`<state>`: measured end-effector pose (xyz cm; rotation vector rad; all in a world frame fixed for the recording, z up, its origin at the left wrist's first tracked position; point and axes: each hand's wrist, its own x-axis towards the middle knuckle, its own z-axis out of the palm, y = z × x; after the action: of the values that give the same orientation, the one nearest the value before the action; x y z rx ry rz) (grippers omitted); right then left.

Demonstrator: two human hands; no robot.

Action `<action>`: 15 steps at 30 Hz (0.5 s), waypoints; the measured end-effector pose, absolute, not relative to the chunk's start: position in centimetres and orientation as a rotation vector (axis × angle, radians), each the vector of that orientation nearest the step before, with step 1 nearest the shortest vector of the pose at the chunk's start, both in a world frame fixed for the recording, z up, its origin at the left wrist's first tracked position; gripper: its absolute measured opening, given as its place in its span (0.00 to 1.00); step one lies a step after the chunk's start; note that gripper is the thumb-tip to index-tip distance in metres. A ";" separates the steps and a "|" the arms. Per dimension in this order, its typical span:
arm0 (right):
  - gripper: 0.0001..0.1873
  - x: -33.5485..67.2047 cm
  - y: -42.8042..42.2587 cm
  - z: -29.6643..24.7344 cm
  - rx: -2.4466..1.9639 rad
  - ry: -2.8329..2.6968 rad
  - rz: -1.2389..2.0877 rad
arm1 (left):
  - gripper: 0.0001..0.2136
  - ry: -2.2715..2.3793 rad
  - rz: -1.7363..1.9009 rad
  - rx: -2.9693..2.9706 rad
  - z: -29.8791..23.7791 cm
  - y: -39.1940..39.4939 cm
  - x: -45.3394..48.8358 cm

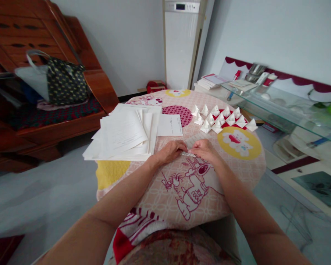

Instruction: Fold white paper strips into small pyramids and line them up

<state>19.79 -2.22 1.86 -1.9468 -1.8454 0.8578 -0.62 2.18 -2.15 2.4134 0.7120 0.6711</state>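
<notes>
Between my two hands lies a small sheet of paper (194,140), its near edge turned up into a narrow fold on the cloth-covered table. My left hand (173,150) is closed with its fingertips at the left end of that fold. From the other side my right hand (204,149) pinches the fold's right part, thumb and fingers together. Beyond the right hand stand several folded white paper boats (216,125) in loose rows. A single printed sheet (169,125) lies ahead of my left hand, beside a large stack of papers (121,134).
A patterned tablecloth (160,191) covers the round table. To the right is a glass-topped cabinet (289,114) with books (209,81) and cups on it. A wooden bench (99,86) at the left carries a dark patterned bag (66,81). A white floor-standing unit (180,44) stands behind.
</notes>
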 end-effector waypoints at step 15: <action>0.13 17.7 -1.9 2.5 -2.159 -2.086 0.583 | 0.14 0.989 0.615 2.190 -1.6 1.9 0.3</action>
<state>17.66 -1.88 2.53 -2.1587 -2.0865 0.5832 0.34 1.93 -1.57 2.1898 0.9889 0.6148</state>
